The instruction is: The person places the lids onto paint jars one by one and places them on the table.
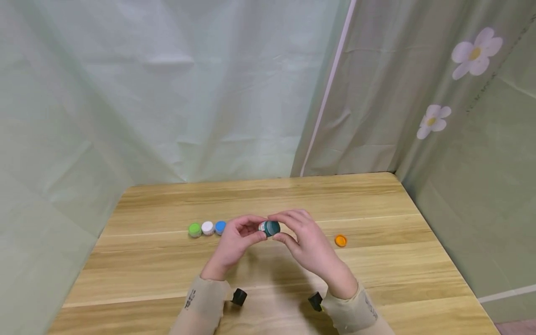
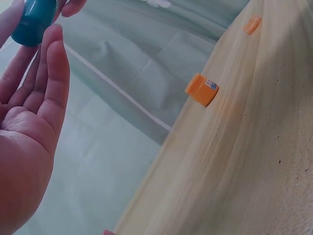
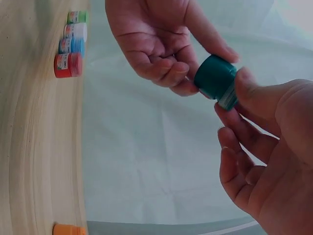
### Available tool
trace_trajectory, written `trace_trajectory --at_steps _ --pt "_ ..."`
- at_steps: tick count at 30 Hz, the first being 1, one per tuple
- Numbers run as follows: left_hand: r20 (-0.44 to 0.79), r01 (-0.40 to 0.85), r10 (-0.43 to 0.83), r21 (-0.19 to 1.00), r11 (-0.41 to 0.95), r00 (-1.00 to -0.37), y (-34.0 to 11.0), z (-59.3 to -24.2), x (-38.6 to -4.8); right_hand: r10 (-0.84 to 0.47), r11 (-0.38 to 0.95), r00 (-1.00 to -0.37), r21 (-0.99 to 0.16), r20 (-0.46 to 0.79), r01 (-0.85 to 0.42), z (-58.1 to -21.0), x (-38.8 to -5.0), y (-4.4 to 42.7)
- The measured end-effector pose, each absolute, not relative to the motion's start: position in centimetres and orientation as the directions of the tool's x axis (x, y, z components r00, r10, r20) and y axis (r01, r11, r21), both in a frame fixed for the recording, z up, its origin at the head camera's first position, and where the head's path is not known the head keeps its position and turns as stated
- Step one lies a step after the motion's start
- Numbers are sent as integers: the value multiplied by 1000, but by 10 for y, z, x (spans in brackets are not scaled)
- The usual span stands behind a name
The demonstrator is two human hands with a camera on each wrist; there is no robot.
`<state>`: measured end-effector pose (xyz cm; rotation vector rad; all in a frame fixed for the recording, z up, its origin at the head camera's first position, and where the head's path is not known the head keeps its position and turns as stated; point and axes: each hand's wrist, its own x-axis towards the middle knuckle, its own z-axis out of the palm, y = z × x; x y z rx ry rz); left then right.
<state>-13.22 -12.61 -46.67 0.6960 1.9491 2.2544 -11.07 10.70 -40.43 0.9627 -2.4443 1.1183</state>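
A small teal paint jar [image 1: 272,228] is held above the table between both hands. My left hand [image 1: 234,239] pinches its body between thumb and fingers. From the other side, my right hand [image 1: 307,242] grips the ridged end with thumb and fingertips. In the right wrist view the jar [image 3: 214,78] lies tilted on its side between the two hands. The left wrist view cuts off part of the jar [image 2: 35,22] at the top edge.
Green [image 1: 194,230], white [image 1: 207,228] and blue [image 1: 220,227] jars stand in a row at left; a red jar [image 3: 67,65] ends it, hidden from the head view. An orange jar [image 2: 202,90] stands on the table, an orange lid [image 1: 341,240] to the right. Curtains hang behind.
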Motion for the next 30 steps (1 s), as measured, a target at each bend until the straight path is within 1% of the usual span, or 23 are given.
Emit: trace_trajectory --at_steps 3,7,10,12,16,20,26,30 --pt "287 220 370 952 -213 -884 -126 -467 -133 -457 469 -725 -553 516 -689 -404 -111 108" --pt "286 209 394 951 -227 -873 -126 -467 -133 -476 439 -681 -520 557 -733 -404 -113 108" --pt "285 208 395 952 -226 -873 -126 -466 -133 -486 423 -664 -512 569 -748 -405 -113 108" --pt "281 207 388 953 -222 -878 -126 -466 -133 -483 423 -672 -523 561 -740 -405 -113 108" --pt "275 206 378 955 -211 -884 -127 -465 -132 -464 449 -711 -551 529 -703 -403 -112 108" --pt "265 204 382 960 -194 -886 -127 -464 -131 -445 487 -738 -555 507 -674 -401 -110 109" --pt "243 196 384 968 -160 -890 -127 -463 -131 -438 516 -735 -524 518 -677 -403 -110 110" --pt "225 180 379 972 -151 -898 -127 -463 -132 -458 499 -706 -501 540 -707 -403 -111 109"
